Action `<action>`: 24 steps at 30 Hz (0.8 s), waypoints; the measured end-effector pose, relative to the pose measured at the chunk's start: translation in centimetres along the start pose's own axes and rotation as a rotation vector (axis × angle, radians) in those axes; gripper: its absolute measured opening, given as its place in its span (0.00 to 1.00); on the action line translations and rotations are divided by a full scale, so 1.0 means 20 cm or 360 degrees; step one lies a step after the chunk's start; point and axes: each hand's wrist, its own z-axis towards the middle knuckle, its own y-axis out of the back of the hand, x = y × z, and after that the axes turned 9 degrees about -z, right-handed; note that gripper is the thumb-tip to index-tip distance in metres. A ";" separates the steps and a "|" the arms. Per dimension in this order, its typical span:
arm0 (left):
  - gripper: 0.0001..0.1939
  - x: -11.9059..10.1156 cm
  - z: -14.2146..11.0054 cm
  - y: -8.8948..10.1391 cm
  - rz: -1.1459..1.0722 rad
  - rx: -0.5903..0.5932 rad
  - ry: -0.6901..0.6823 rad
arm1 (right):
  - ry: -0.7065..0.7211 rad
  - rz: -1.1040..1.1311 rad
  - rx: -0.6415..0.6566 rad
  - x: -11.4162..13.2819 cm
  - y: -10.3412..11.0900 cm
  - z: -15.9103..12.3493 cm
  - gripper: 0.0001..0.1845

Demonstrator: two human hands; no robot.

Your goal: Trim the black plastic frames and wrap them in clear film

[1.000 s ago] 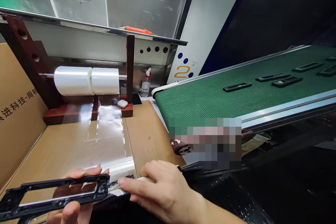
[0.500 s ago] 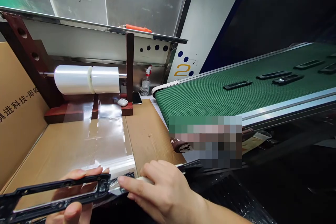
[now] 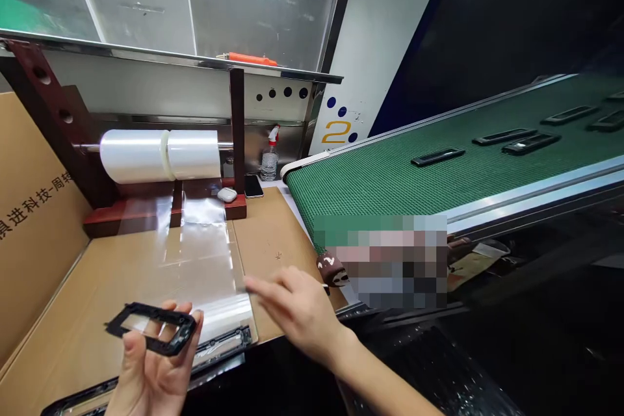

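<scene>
My left hand point(image 3: 158, 364) is closed on a black plastic frame point(image 3: 174, 343) with a long opening, lifted and tilted above the front of the cardboard. My right hand point(image 3: 299, 312) hovers beside the film's right edge, fingers bent around a slim tool that is mostly hidden; only a dark end shows behind the knuckles. Clear film point(image 3: 207, 273) runs from the rolls down to the front edge. More black framework point(image 3: 224, 340) lies there on the film, and another stretch point(image 3: 73, 400) shows at lower left. My left hand hides whether these join.
Two film rolls point(image 3: 134, 155) sit on a dark red stand point(image 3: 237, 123). An earbud case point(image 3: 227, 194), phone point(image 3: 253, 186) and spray bottle point(image 3: 269, 159) are beside it. A green conveyor point(image 3: 351, 188) carries several black frames. A blurred patch covers part of its near end.
My left hand has raised and turned the black frame away from the front edge. My right hand has moved up, off the frame, to beside the film.
</scene>
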 end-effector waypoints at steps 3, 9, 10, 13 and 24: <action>0.15 -0.02 0.00 -0.02 -0.0135 0.0079 0.0139 | -0.0315 -0.0257 0.0235 -0.16 -0.22 -0.07 0.16; 0.15 -0.01 0.00 0.00 -0.0124 0.0090 0.0157 | -0.0539 -0.0320 0.0252 -0.31 -0.44 -0.16 0.12; 0.15 -0.01 0.00 -0.01 -0.0039 0.0046 0.0072 | -0.0529 -0.0295 0.0236 -0.30 -0.43 -0.16 0.14; 0.15 0.02 -0.01 -0.01 0.0199 -0.0084 -0.0207 | -0.0430 -0.0124 0.0153 -0.18 -0.34 -0.12 0.17; 0.35 -0.16 -0.08 0.20 0.0605 -0.0397 -0.0896 | 0.0165 0.0687 0.0823 0.60 -0.66 -0.39 0.27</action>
